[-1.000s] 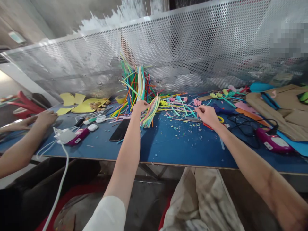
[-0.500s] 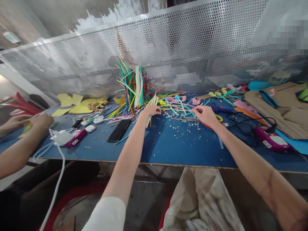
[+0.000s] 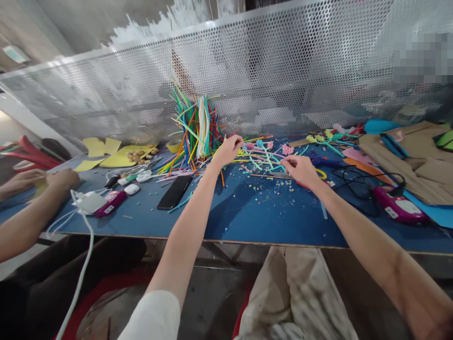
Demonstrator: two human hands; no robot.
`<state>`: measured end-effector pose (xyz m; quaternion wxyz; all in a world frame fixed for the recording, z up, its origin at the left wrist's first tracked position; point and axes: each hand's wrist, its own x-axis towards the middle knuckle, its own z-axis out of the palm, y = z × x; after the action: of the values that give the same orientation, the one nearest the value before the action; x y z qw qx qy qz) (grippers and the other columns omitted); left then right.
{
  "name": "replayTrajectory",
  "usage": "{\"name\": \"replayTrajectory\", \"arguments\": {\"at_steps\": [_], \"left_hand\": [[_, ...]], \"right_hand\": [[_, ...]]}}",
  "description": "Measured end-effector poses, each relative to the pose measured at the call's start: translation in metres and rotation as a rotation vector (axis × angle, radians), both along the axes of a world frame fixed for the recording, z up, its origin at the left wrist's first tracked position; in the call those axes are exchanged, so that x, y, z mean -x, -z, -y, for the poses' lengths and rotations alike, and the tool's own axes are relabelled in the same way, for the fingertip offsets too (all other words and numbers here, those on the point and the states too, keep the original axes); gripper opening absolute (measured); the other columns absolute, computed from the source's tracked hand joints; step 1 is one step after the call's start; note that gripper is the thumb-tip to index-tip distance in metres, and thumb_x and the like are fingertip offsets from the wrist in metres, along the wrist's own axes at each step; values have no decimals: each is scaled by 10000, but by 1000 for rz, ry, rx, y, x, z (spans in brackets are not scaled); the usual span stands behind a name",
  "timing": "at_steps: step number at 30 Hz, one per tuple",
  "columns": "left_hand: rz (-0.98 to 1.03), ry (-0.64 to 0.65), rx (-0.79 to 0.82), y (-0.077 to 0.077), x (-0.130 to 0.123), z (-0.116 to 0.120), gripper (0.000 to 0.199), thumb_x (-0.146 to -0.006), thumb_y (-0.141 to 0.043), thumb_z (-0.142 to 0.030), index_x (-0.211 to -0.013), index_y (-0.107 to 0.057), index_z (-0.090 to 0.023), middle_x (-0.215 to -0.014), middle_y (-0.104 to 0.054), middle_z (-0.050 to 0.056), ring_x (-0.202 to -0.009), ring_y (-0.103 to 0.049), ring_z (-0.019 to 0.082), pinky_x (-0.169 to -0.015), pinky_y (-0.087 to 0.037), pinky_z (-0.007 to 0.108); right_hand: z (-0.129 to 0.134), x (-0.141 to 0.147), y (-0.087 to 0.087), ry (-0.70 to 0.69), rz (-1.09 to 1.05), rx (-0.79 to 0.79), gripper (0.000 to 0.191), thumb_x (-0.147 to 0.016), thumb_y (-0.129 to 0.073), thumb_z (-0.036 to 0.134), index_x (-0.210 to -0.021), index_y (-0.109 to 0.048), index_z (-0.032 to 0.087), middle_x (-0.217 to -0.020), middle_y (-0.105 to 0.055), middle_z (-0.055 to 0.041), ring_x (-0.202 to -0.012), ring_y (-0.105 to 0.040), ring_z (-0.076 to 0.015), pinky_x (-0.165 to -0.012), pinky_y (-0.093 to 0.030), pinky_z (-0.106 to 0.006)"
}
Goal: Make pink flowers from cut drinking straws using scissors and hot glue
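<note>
My left hand (image 3: 229,148) is above the near edge of the coloured pipe cleaners, its fingertips brought together beside a small yellow flower shape. Whatever it pinches is too small to make out. My right hand (image 3: 300,170) stays low over the table, thumb and fingers pinched near the ends of several thin stems; what lies between them is unclear. Among the stems between my hands are a pink fuzzy flower (image 3: 288,149) and a light-blue one (image 3: 260,143). A tall bundle of pipe cleaners (image 3: 203,127) leans against the mesh, behind my left hand.
A black phone (image 3: 174,192) lies left of my left forearm. Purple devices (image 3: 399,204) and cables sit at both sides. Small scraps dot the blue table (image 3: 255,217). Perforated metal mesh (image 3: 283,71) rises behind. Brown cardboard (image 3: 421,165) lies right; a co-worker's hands (image 3: 62,179) are left.
My left hand has risen and moved slightly away from me, from the pale stem ends toward the yellow flower shape. My right hand has hardly moved.
</note>
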<state>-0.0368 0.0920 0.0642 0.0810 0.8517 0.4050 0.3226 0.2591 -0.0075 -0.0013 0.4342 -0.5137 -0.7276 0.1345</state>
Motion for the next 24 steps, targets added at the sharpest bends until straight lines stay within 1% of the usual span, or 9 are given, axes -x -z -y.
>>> {"name": "replayTrajectory", "arguments": {"at_steps": [3, 5, 7, 9, 11, 13, 17, 20, 24], "left_hand": [[368, 165, -77, -23, -22, 23, 218, -1000, -520, -390, -985, -598, -186, -949, -641, 50, -875, -586, 149, -859, -472, 280], [574, 294, -35, -37, -37, 41, 273, -977, -565, -475, -959, -591, -204, -865, -603, 24, -775, -572, 123, -768, -481, 259], [704, 414, 11, -47, -49, 58, 308, -955, -589, -516, -941, -579, -208, -825, -564, 3, -704, -547, 90, -697, -472, 227], [793, 505, 51, -51, -60, 71, 314, -954, -587, -519, -933, -566, -206, -816, -537, -7, -679, -532, 68, -667, -461, 204], [868, 567, 90, -51, -70, 80, 301, -955, -593, -504, -922, -555, -207, -816, -520, -14, -668, -519, 57, -653, -452, 193], [918, 606, 136, -48, -78, 83, 287, -954, -609, -482, -896, -548, -207, -781, -498, -24, -660, -506, 55, -648, -444, 190], [950, 604, 227, -36, -83, 86, 300, -936, -645, -464, -838, -553, -197, -757, -510, -24, -690, -516, 62, -675, -450, 194], [810, 540, 350, -28, -79, 93, 293, -902, -685, -466, -868, -604, -186, -797, -583, -9, -728, -552, 70, -714, -473, 200], [736, 533, 547, -20, -70, 102, 292, -880, -699, -468, -944, -629, -191, -755, -601, -20, -703, -579, 79, -703, -505, 206]], "right_hand": [[6, 7, -5, -19, -49, -5, 371, -931, -513, 509, -897, -720, 203, -650, -675, -28, -587, -607, -170, -648, -476, -304], [12, 14, -9, -3, -86, -30, 384, -930, -518, 529, -957, -727, 208, -695, -687, -36, -604, -613, -172, -648, -485, -309], [19, 22, -13, -8, -142, -55, 394, -930, -530, 537, -1045, -731, 218, -757, -698, -41, -607, -601, -163, -624, -482, -307], [25, 31, -17, -107, -231, -33, 418, -935, -532, 543, -1159, -713, 239, -821, -697, -36, -566, -557, -135, -562, -458, -292], [31, 40, -19, -268, -324, 21, 435, -929, -551, 550, -1230, -688, 266, -876, -693, -24, -523, -503, -106, -506, -427, -277], [37, 48, -21, -381, -376, 58, 399, -908, -595, 551, -1169, -716, 274, -888, -695, -16, -523, -491, -97, -501, -427, -271], [44, 54, -24, -459, -327, 103, 309, -902, -628, 524, -903, -760, 244, -771, -686, -15, -654, -575, -138, -631, -485, -291], [45, 54, -24, -522, -320, 121, 338, -935, -585, 520, -825, -717, 230, -784, -660, -21, -730, -578, -150, -705, -486, -304], [44, 58, -21, -527, -445, 172, 379, -929, -566, 574, -799, -639, 225, -762, -595, -15, -642, -496, -131, -593, -432, -280]]}}
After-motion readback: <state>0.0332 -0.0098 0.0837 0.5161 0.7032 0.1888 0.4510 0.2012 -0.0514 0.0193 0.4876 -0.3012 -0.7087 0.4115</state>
